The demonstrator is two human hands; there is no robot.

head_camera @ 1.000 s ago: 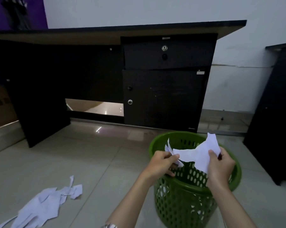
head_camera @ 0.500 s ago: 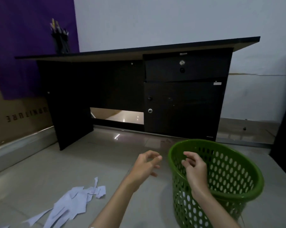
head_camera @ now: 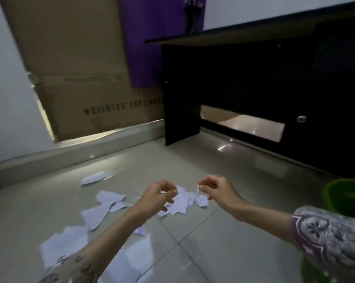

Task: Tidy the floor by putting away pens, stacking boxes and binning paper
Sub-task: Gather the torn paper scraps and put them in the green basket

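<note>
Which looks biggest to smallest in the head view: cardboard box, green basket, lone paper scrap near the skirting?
1. cardboard box, by far the largest.
2. green basket, though cut off by the frame edge.
3. lone paper scrap, smallest.

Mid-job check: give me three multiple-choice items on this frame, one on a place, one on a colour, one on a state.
1. Where is the green bin?
A. right edge
B. left edge
C. under the desk

2. The wall panel behind the desk is:
A. red
B. purple
C. yellow

3. The paper scraps are:
A. all binned
B. stacked on the desk
C. scattered on the floor

Answers: 1 A, its rim shows beside the right forearm. 2 B, purple shows above the desk's left end. 3 C, torn pieces lie under the left hand and right hand.
</note>
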